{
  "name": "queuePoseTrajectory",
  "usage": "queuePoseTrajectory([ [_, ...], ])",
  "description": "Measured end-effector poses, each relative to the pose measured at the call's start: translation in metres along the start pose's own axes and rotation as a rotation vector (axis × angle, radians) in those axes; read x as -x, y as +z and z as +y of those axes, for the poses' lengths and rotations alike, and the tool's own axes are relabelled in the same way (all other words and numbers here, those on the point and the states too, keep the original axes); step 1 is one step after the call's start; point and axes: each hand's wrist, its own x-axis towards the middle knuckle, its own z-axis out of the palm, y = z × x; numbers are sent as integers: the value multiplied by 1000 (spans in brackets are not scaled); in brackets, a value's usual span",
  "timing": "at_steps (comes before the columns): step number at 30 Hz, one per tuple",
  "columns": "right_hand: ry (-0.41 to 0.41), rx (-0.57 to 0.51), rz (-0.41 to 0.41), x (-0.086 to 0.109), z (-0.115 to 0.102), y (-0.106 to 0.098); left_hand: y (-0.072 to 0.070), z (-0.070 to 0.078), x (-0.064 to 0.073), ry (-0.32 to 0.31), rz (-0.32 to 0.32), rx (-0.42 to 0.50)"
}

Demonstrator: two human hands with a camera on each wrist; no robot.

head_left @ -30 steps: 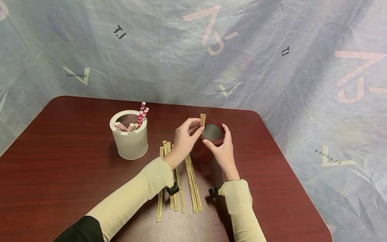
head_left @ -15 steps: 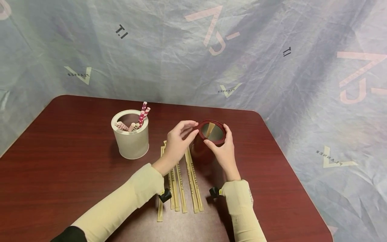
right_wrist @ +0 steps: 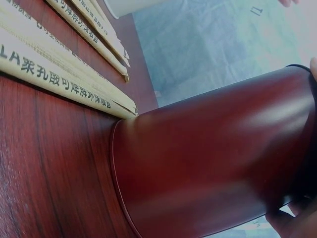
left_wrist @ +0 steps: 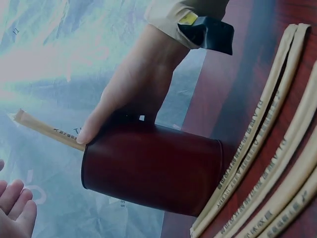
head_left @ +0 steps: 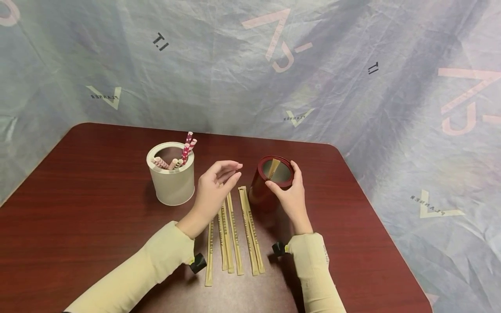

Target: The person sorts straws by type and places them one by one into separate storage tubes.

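Observation:
A dark red canister (head_left: 263,193) stands upright on the table, and my right hand (head_left: 292,200) grips its rim, thumb at the near side and fingers round the far right. One paper-wrapped straw (head_left: 273,168) leans inside it, its top end above the rim in the left wrist view. My left hand (head_left: 213,189) hovers above the table to the left of the canister, fingers loosely bent and holding nothing. Beneath and beside it lie several more paper-wrapped straws (head_left: 250,234) with printed lettering, roughly parallel and pointing away from me. Two of them lie close to the canister's base.
A white canister (head_left: 173,187) stands at the left, holding several pink, red and striped paper straws (head_left: 186,150). The dark red wood table (head_left: 98,208) ends at a grey printed cloth (head_left: 219,65) hanging behind it and to the right.
My left hand let go of the wrapped straw, which dropped into the red canister and leans there. That hand then drew back to the left. My right hand kept its grip on the rim.

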Motion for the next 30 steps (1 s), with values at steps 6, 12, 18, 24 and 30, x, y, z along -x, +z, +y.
queuePoseTrajectory([
  [6,5,1,-3,0,0,-1,-8,-1,6,-54,14,11],
  [12,4,1,-2,0,0,0,-19,-9,10,-103,20,1],
  [18,4,1,4,0,0,0,-28,-18,10,-173,22,-32],
  [24,7,4,-7,0,0,0,-34,-26,13,-238,2,-109],
  [30,5,1,-8,-1,2,-1,-40,-37,15,-264,-68,-209],
])
